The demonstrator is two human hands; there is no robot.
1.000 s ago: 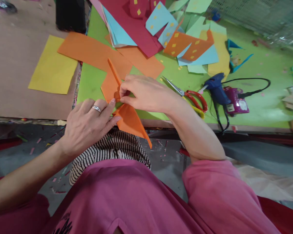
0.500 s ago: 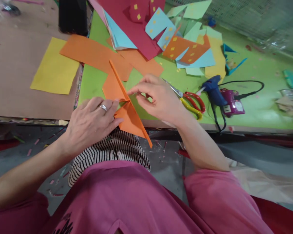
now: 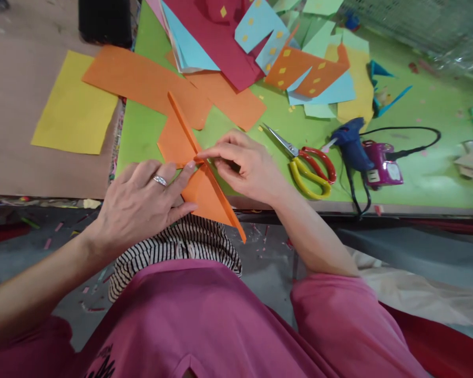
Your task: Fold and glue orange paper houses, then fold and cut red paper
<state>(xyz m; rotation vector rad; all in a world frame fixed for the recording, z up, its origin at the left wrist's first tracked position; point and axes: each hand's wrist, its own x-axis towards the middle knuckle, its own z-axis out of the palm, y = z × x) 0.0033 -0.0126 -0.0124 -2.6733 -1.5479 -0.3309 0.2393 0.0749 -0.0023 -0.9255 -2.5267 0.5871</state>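
Note:
A folded piece of orange paper (image 3: 208, 193) lies across the near edge of the green surface, a narrow raised fold running diagonally along it. My left hand (image 3: 140, 197), with a ring on one finger, grips its left side; the index fingertip presses near the middle and the thumb rests by the lower edge. At the centre of the fold, the fingertips of my right hand (image 3: 248, 167) are bent together and touch the paper near a small flap. What lies right under those fingertips is hidden.
Scissors (image 3: 299, 160) with red and yellow handles lie right of my right hand, beside a blue glue gun (image 3: 352, 144) and a purple device (image 3: 383, 165). Behind are orange strips (image 3: 142, 79), dark red paper (image 3: 216, 47) and a dotted orange cutout (image 3: 299, 71). Yellow paper (image 3: 76, 105) and a black phone-like object (image 3: 104, 21) sit left.
My right fingertips have moved left and come onto the fold's centre. My left index fingertip now presses there too, and the gap in the paper has flattened. The view has shifted slightly.

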